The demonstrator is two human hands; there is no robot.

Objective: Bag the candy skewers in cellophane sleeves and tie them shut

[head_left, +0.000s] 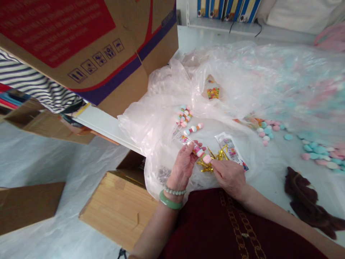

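My left hand (185, 158) is closed around a candy skewer (199, 152) of pink, white and coloured pieces, which looks partly wrapped in clear film. My right hand (230, 178) pinches at its near end, by a pink marshmallow; the fingertips are partly hidden. Just beyond and beneath the hands lies a loose heap of gold twist ties (221, 154). A printed clear packet (232, 149) rests to the right of the ties. Farther off are another candy skewer (193, 128) and a small pile of candy skewers (184, 116).
Crumpled clear plastic sheeting (164, 93) covers much of the table. Pink, white and blue marshmallows (315, 148) lie at the right, near a dark brown cloth (304, 194). A large carton (129, 54) stands at the left; an open box (121, 205) is below the table edge.
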